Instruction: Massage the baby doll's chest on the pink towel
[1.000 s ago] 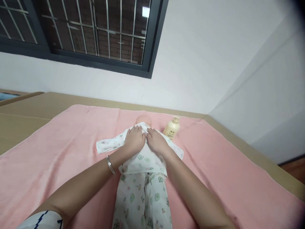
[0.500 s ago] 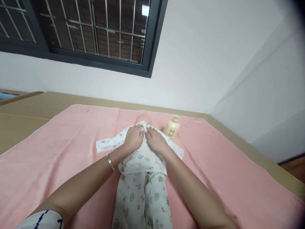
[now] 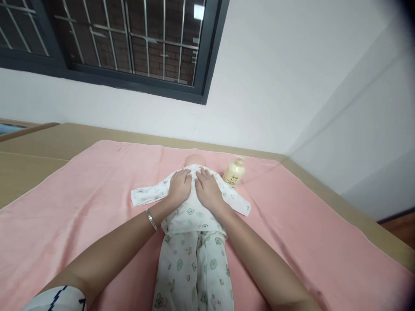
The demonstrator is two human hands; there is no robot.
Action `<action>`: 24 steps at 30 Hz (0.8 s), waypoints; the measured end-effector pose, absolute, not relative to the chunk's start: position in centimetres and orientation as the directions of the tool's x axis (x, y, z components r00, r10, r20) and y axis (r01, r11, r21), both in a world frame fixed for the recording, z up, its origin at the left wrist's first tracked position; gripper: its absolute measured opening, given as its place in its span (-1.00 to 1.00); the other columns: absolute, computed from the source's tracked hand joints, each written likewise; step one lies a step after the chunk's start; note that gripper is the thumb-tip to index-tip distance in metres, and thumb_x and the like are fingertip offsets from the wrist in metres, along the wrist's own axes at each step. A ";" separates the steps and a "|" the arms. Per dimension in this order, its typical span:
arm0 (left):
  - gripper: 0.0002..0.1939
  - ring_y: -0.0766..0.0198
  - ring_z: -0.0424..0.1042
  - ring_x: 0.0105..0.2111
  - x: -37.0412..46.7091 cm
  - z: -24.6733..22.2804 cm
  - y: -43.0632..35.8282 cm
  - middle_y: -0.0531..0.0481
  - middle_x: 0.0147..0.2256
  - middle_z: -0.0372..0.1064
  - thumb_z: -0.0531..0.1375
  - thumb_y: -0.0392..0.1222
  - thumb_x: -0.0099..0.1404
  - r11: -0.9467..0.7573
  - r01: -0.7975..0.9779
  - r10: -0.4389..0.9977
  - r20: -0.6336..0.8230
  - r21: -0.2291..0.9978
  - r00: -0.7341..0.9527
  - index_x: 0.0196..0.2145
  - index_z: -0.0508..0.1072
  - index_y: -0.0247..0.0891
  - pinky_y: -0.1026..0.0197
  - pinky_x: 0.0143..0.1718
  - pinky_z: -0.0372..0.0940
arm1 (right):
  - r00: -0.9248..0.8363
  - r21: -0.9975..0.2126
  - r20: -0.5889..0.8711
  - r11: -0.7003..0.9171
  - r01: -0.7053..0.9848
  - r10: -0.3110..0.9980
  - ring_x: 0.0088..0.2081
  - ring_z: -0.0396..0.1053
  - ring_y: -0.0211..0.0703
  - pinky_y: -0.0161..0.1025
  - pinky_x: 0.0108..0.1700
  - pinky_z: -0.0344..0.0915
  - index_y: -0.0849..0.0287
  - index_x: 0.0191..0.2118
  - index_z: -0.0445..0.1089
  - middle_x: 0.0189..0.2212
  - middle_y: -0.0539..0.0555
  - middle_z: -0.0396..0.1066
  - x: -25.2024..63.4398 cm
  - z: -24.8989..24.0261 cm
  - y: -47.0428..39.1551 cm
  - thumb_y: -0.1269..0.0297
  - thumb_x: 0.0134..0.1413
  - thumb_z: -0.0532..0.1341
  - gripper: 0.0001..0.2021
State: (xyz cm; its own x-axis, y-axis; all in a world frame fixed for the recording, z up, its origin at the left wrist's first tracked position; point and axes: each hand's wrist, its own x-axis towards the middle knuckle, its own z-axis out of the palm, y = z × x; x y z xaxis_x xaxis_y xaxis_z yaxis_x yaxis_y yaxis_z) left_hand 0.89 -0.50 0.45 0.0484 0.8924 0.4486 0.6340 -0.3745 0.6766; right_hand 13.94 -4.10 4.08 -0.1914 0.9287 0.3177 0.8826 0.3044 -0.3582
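A doll-like figure in a white patterned top [image 3: 194,220] and matching trousers [image 3: 194,272] lies stretched out on a pink blanket [image 3: 106,185]. Only the rounded top of its head [image 3: 195,160] shows beyond the collar. My left hand [image 3: 180,186] rests flat on the upper left of the top, fingers extended toward the head. Beside it, my right hand [image 3: 208,188] lies on the upper right of the top with its fingers spread. A narrow strip of cloth shows between the two hands. Neither hand holds anything.
A pale yellow pump bottle [image 3: 234,172] stands on the blanket, right of the figure's shoulder. The blanket covers a wooden surface [image 3: 84,133] against a white wall [image 3: 259,77]. A dark-framed window [image 3: 205,82] with metal bars is at the upper left.
My hands have moved slightly apart, and their fingers have flattened and spread on the top. The cloth that was bunched between them near the collar now lies smoother.
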 end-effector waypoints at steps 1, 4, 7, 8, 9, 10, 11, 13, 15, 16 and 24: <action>-0.57 0.10 0.36 0.15 0.9 0.3 -0.5 -0.16 0.08 0.46 -0.09 -0.22 0.40 -0.378 0.627 0.889 0.455 0.681 0.042 0.04 0.47 -0.30 -0.01 0.27 0.17 | -0.189 -0.374 0.298 0.297 0.879 0.936 0.39 -0.06 0.10 0.14 0.37 -0.15 0.28 0.26 0.26 0.34 0.27 0.08 14.2 4.1 -3.9 0.27 0.38 -0.12 -0.53; -0.55 0.10 0.28 0.23 1.0 0.0 -0.6 -0.17 0.16 0.38 -0.10 -0.17 0.44 -0.377 0.601 0.886 0.464 0.705 0.010 0.11 0.43 -0.30 -0.04 0.31 0.11 | -0.159 -0.403 0.349 0.301 0.864 0.923 0.39 -0.06 0.07 0.11 0.37 -0.13 0.27 0.28 0.24 0.34 0.26 0.08 14.7 4.5 -3.7 0.25 0.37 -0.10 -0.52; -0.51 0.10 0.12 0.33 1.1 -0.3 -0.7 -0.19 0.25 0.27 -0.13 -0.12 0.47 -0.373 0.574 0.891 0.454 0.729 0.002 0.21 0.34 -0.33 -0.06 0.37 0.01 | -0.138 -0.396 0.440 0.330 0.857 0.887 0.42 -0.18 0.03 0.06 0.39 -0.15 0.29 0.34 0.14 0.38 0.24 -0.03 14.7 4.7 -3.8 0.24 0.36 -0.09 -0.49; -0.50 0.11 0.09 0.35 1.1 -0.4 -0.7 -0.19 0.27 0.24 -0.15 -0.11 0.48 -0.374 0.567 0.893 0.451 0.734 0.006 0.22 0.31 -0.34 -0.07 0.38 -0.03 | -0.154 -0.386 0.431 0.336 0.859 0.889 0.43 -0.20 0.05 0.08 0.39 -0.16 0.29 0.34 0.14 0.39 0.25 -0.04 14.6 4.7 -3.9 0.23 0.36 -0.08 -0.49; -0.48 0.11 0.06 0.36 1.1 -0.4 -0.7 -0.19 0.28 0.22 -0.16 -0.10 0.49 -0.376 0.560 0.894 0.448 0.738 0.009 0.24 0.29 -0.35 -0.07 0.39 -0.05 | -0.176 -0.376 0.400 0.336 0.864 0.900 0.42 -0.19 0.08 0.13 0.39 -0.18 0.29 0.33 0.16 0.38 0.26 -0.02 14.5 4.6 -3.9 0.22 0.36 -0.07 -0.49; -0.47 0.12 0.05 0.36 1.1 -0.4 -0.7 -0.20 0.29 0.20 -0.18 -0.10 0.50 -0.377 0.553 0.894 0.447 0.743 0.009 0.25 0.28 -0.36 -0.07 0.39 -0.07 | -0.199 -0.366 0.358 0.333 0.869 0.912 0.42 -0.17 0.11 0.18 0.38 -0.20 0.29 0.31 0.19 0.37 0.27 0.00 14.4 4.5 -3.9 0.21 0.36 -0.06 -0.50; -0.46 0.12 0.04 0.37 1.1 -0.5 -0.7 -0.21 0.30 0.18 -0.19 -0.09 0.50 -0.378 0.546 0.895 0.447 0.748 0.008 0.26 0.26 -0.37 -0.07 0.40 -0.07 | -0.216 -0.360 0.320 0.329 0.873 0.922 0.41 -0.15 0.15 0.22 0.37 -0.20 0.28 0.29 0.22 0.36 0.28 0.03 14.3 4.4 -3.9 0.19 0.37 -0.05 -0.51; -0.45 0.12 0.03 0.37 1.1 -0.5 -0.7 -0.20 0.30 0.17 -0.21 -0.08 0.51 -0.381 0.532 0.894 0.448 0.756 0.004 0.27 0.25 -0.37 -0.08 0.39 -0.07 | -0.216 -0.361 0.311 0.325 0.874 0.926 0.41 -0.13 0.14 0.23 0.37 -0.19 0.26 0.27 0.24 0.35 0.28 0.04 14.3 4.4 -3.9 0.17 0.37 -0.04 -0.52; -0.46 0.12 0.04 0.37 1.0 -0.5 -0.7 -0.17 0.30 0.18 -0.22 -0.06 0.51 -0.388 0.525 0.891 0.454 0.758 0.003 0.27 0.25 -0.33 -0.09 0.39 -0.06 | -0.193 -0.364 0.387 0.342 0.866 0.902 0.41 -0.15 0.05 0.14 0.39 -0.18 0.25 0.30 0.21 0.37 0.25 0.01 14.2 4.5 -4.0 0.21 0.37 -0.06 -0.52; -0.46 0.12 0.05 0.36 1.0 -0.5 -0.7 -0.16 0.30 0.19 -0.22 -0.06 0.51 -0.391 0.525 0.889 0.457 0.756 0.004 0.26 0.26 -0.31 -0.09 0.39 -0.05 | -0.190 -0.358 0.425 0.357 0.862 0.885 0.42 -0.15 0.01 0.10 0.40 -0.19 0.26 0.31 0.20 0.37 0.23 0.00 14.2 4.6 -4.0 0.25 0.36 -0.07 -0.51; -0.45 0.13 0.11 0.34 1.1 -0.4 -0.7 -0.19 0.26 0.25 -0.23 -0.05 0.51 -0.381 0.563 0.889 0.457 0.733 0.007 0.23 0.31 -0.31 -0.07 0.38 -0.02 | -0.293 -0.262 0.259 0.359 0.896 0.920 0.40 -0.11 0.07 0.16 0.37 -0.17 0.24 0.32 0.18 0.36 0.25 0.04 15.0 3.9 -3.2 0.21 0.40 -0.10 -0.51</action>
